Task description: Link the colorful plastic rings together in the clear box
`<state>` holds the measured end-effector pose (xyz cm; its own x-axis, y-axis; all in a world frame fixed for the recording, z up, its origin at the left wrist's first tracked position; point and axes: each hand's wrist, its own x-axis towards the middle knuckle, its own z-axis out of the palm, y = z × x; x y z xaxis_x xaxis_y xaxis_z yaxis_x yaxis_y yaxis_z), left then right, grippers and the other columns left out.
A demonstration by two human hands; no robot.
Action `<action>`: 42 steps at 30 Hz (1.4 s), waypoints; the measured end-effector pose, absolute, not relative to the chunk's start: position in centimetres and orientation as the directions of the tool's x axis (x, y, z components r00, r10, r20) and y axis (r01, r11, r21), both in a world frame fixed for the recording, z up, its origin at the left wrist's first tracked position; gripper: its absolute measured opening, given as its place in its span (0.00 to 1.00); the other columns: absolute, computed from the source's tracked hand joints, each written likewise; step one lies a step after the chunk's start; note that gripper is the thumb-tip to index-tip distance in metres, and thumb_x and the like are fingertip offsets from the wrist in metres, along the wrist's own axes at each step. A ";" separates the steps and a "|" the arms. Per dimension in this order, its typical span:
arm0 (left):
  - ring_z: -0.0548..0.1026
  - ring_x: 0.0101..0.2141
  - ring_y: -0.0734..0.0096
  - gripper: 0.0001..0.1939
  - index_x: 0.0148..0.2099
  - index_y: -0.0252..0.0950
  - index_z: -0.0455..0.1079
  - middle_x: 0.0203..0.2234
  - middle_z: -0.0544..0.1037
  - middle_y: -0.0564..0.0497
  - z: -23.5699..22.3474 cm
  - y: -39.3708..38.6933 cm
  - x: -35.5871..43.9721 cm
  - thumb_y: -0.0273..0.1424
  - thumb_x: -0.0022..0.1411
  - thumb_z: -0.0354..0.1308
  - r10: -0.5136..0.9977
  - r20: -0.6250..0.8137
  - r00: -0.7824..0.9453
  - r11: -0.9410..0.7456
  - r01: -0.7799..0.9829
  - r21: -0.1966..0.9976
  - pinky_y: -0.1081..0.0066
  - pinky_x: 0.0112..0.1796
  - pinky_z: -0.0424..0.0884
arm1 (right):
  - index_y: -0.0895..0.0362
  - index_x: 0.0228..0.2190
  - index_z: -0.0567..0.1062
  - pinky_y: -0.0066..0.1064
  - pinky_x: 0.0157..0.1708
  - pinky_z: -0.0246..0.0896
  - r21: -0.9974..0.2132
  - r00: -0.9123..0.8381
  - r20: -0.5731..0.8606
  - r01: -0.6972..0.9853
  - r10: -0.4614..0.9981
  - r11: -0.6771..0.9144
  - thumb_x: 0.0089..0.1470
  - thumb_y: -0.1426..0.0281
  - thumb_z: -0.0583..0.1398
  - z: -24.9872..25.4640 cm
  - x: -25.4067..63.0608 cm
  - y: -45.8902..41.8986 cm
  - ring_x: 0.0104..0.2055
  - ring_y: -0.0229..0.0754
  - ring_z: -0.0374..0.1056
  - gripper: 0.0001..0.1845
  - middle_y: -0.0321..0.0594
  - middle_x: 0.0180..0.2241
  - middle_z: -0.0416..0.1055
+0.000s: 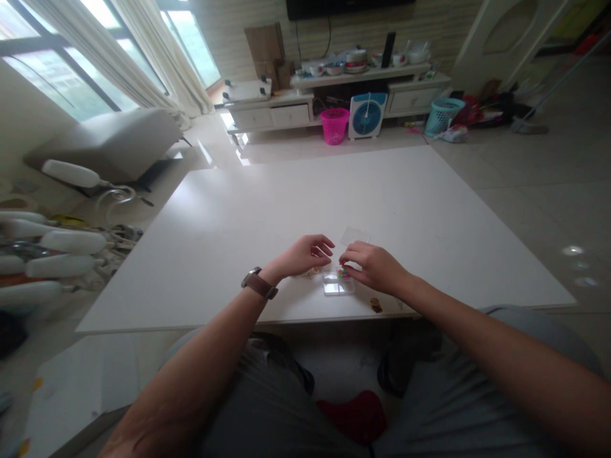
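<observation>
A small clear plastic box [331, 287] with compartments lies near the table's front edge. Small pink, green and other coloured pieces [342, 274] show in its far right compartment. My right hand [377, 267] is over that compartment, its fingers drawn together at the tips; what they pinch is too small to make out. Just left of it, my left hand [309, 253] hovers with fingers curved and apart, holding nothing. Small tan pieces [312, 273] lie below the left hand, partly hidden. A clear flat lid [354, 236] rests beyond the right hand.
A small yellow and black piece [376, 305] lies near the front edge of the white table [229, 229]. Beyond the table stand a pink basket [335, 126], a blue fan [367, 116] and a low cabinet [291, 116]. White padded rests [74, 242] crowd the left side.
</observation>
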<state>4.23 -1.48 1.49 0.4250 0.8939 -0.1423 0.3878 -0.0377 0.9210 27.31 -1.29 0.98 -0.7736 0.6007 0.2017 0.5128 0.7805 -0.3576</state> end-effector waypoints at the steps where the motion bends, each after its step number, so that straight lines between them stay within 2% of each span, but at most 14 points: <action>1: 0.77 0.33 0.72 0.14 0.45 0.32 0.72 0.35 0.80 0.46 1.4 -1.2 3.8 0.26 0.55 0.62 0.916 -0.116 0.384 -0.082 0.461 0.884 0.71 0.34 0.73 | 0.57 0.36 0.77 0.32 0.40 0.57 -0.346 -0.772 0.170 0.536 0.613 0.770 0.60 0.71 0.58 0.9 27.4 -1.2 0.42 0.43 0.66 0.07 0.43 0.37 0.73; 5: 0.74 0.28 0.73 0.06 0.37 0.33 0.74 0.27 0.78 0.49 1.3 -0.5 1.9 0.25 0.54 0.60 0.955 -0.067 0.288 -0.194 0.782 0.592 0.72 0.31 0.71 | 0.56 0.35 0.78 0.30 0.36 0.54 -0.298 -0.787 0.066 0.572 0.614 0.765 0.61 0.68 0.57 0.5 27.4 -1.0 0.41 0.42 0.66 0.09 0.41 0.37 0.72; 7: 0.73 0.27 0.72 0.05 0.33 0.34 0.75 0.26 0.77 0.50 1.4 -0.3 1.2 0.25 0.54 0.59 0.957 -0.074 0.279 -0.214 0.858 0.468 0.71 0.32 0.70 | 0.56 0.34 0.78 0.29 0.34 0.53 -0.269 -0.790 0.042 0.581 0.612 0.768 0.62 0.67 0.57 0.3 27.2 -1.2 0.40 0.41 0.65 0.10 0.41 0.36 0.71; 9: 0.73 0.27 0.71 0.05 0.33 0.34 0.75 0.26 0.78 0.50 1.2 -0.4 0.9 0.25 0.53 0.59 0.952 -0.104 0.287 -0.225 0.889 0.399 0.71 0.33 0.71 | 0.55 0.34 0.78 0.29 0.34 0.53 -0.250 -0.788 0.028 0.591 0.616 0.767 0.62 0.66 0.57 0.2 27.0 -1.3 0.40 0.41 0.65 0.11 0.41 0.36 0.71; 16: 0.74 0.28 0.70 0.09 0.35 0.35 0.77 0.28 0.80 0.48 0.0 -0.4 0.9 0.25 0.49 0.59 0.936 -0.171 0.308 -0.248 0.921 0.300 0.71 0.35 0.70 | 0.55 0.36 0.77 0.30 0.35 0.55 -0.247 -0.764 0.008 0.623 0.645 0.742 0.62 0.65 0.57 0.6 27.0 -1.3 0.41 0.42 0.67 0.10 0.41 0.38 0.71; 25: 0.73 0.27 0.68 0.09 0.30 0.35 0.76 0.24 0.78 0.49 -0.7 -0.2 0.8 0.22 0.45 0.57 0.926 -0.191 0.325 -0.265 0.922 0.284 0.71 0.30 0.67 | 0.56 0.37 0.77 0.31 0.36 0.57 -0.191 -0.725 0.052 0.668 0.687 0.719 0.58 0.69 0.57 1.1 27.4 -1.2 0.42 0.43 0.67 0.08 0.41 0.39 0.72; 27: 0.73 0.26 0.68 0.08 0.29 0.35 0.76 0.23 0.78 0.49 -0.4 -0.2 0.8 0.22 0.46 0.57 0.926 -0.182 0.330 -0.268 0.916 0.300 0.71 0.30 0.66 | 0.56 0.37 0.76 0.31 0.37 0.57 -0.191 -0.721 0.059 0.670 0.690 0.717 0.59 0.69 0.57 1.2 27.4 -1.2 0.43 0.43 0.67 0.08 0.42 0.39 0.72; 29: 0.73 0.27 0.69 0.07 0.30 0.35 0.76 0.24 0.78 0.49 0.1 -0.3 1.1 0.23 0.48 0.57 0.924 -0.166 0.345 -0.267 0.891 0.369 0.71 0.30 0.67 | 0.56 0.37 0.76 0.31 0.37 0.57 -0.200 -0.715 0.071 0.673 0.696 0.712 0.59 0.69 0.57 1.2 27.4 -1.3 0.42 0.43 0.67 0.08 0.42 0.39 0.72; 32: 0.75 0.28 0.71 0.06 0.33 0.34 0.76 0.26 0.80 0.50 0.8 -0.6 2.0 0.25 0.50 0.60 0.910 -0.170 0.378 -0.215 0.782 0.585 0.73 0.30 0.68 | 0.57 0.38 0.76 0.32 0.38 0.58 -0.248 -0.719 0.103 0.651 0.688 0.717 0.59 0.69 0.58 1.1 27.3 -1.3 0.42 0.44 0.67 0.08 0.42 0.39 0.72; 34: 0.76 0.29 0.71 0.08 0.37 0.33 0.75 0.28 0.80 0.49 1.0 -0.9 2.9 0.27 0.51 0.61 0.885 -0.197 0.422 -0.139 0.643 0.753 0.74 0.30 0.69 | 0.57 0.39 0.76 0.32 0.39 0.59 -0.310 -0.741 0.137 0.598 0.657 0.739 0.60 0.68 0.58 1.0 27.2 -1.3 0.41 0.43 0.67 0.09 0.43 0.39 0.73; 36: 0.76 0.29 0.71 0.10 0.39 0.32 0.74 0.30 0.81 0.48 1.0 -1.1 3.8 0.28 0.52 0.62 0.853 -0.216 0.475 -0.052 0.489 0.870 0.74 0.29 0.68 | 0.57 0.41 0.76 0.33 0.41 0.60 -0.372 -0.772 0.185 0.517 0.607 0.771 0.61 0.68 0.58 0.9 27.1 -1.4 0.42 0.44 0.67 0.09 0.43 0.39 0.73; 39: 0.77 0.29 0.72 0.13 0.41 0.31 0.72 0.30 0.81 0.46 0.8 -1.5 4.6 0.29 0.52 0.65 0.831 -0.224 0.508 0.048 0.337 0.940 0.75 0.29 0.68 | 0.58 0.41 0.76 0.34 0.42 0.61 -0.421 -0.802 0.251 0.414 0.543 0.807 0.61 0.69 0.59 0.5 26.9 -1.5 0.42 0.44 0.67 0.09 0.44 0.38 0.73; 42: 0.76 0.28 0.73 0.15 0.42 0.31 0.71 0.29 0.81 0.47 0.8 -1.7 5.0 0.28 0.52 0.66 0.826 -0.236 0.511 0.106 0.272 0.957 0.75 0.30 0.67 | 0.58 0.38 0.77 0.34 0.40 0.61 -0.438 -0.801 0.282 0.381 0.527 0.814 0.61 0.71 0.59 0.3 26.8 -1.5 0.40 0.44 0.67 0.07 0.44 0.36 0.73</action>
<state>4.96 -1.66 0.81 0.5113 0.8262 -0.2364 0.2717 0.1056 0.9566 26.79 -1.53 0.32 -0.8012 0.5275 0.2825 0.3815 0.8140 -0.4380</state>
